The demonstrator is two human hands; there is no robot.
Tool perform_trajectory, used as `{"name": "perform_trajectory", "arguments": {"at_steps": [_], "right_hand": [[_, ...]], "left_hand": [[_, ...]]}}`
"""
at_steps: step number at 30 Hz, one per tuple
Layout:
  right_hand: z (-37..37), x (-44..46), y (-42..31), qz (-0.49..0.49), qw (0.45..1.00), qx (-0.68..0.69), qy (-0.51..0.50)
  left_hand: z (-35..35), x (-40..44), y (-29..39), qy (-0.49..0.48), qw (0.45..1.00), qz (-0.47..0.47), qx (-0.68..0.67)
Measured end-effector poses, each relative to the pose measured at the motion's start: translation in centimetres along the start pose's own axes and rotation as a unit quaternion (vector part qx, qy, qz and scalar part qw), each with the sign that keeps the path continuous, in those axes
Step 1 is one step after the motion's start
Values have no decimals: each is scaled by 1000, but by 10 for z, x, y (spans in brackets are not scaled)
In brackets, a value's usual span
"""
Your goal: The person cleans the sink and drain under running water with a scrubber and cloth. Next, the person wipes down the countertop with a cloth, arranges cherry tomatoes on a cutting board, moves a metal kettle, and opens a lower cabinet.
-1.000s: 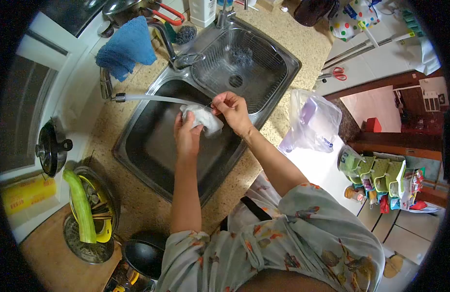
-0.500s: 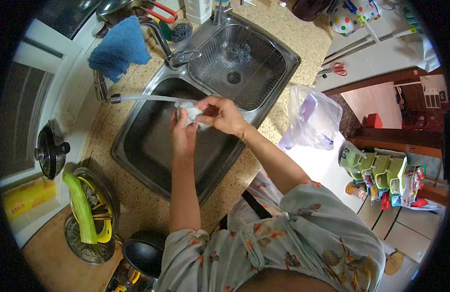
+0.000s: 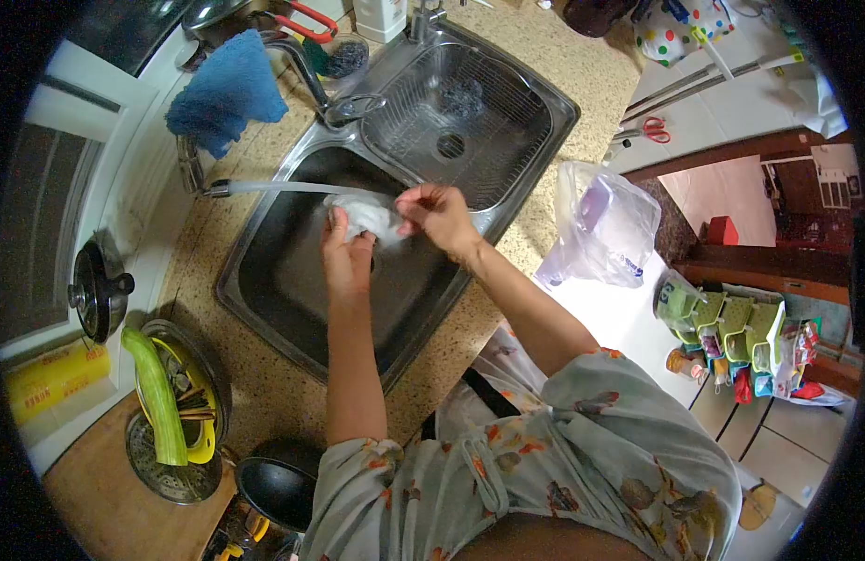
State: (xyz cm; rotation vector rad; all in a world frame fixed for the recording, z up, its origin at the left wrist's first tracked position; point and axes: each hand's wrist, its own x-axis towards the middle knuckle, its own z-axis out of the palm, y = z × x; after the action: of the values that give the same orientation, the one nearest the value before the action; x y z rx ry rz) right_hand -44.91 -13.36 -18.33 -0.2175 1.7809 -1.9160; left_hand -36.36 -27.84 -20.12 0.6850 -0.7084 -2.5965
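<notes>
Over the nearer basin of the silver stainless-steel double sink, the left hand has its fingers clasped around a soft, white, rounded lump. The right hand bends beside it; whether its fingers pinch anything cannot be told. A slack left-hand clasp could drop the lump into the sink.

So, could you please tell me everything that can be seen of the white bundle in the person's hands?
The white bundle is small, rounded and crumpled, soft-looking, perhaps cloth or thin plastic; the exact material is unclear. It is held over the nearer sink basin. The left hand grips its near side. The right hand is at its right edge, exact contact unclear. A pale streak, apparently water or a tube, passes by its upper edge; whether they touch is unclear.
</notes>
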Motion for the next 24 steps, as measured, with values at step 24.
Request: {"name": "perform_trajectory", "arguments": {"at_steps": [24], "right_hand": [[-46, -55, -38, -87, 983, -81, 137]], "left_hand": [[-9, -2, 2, 43, 997, 13, -56]]}}
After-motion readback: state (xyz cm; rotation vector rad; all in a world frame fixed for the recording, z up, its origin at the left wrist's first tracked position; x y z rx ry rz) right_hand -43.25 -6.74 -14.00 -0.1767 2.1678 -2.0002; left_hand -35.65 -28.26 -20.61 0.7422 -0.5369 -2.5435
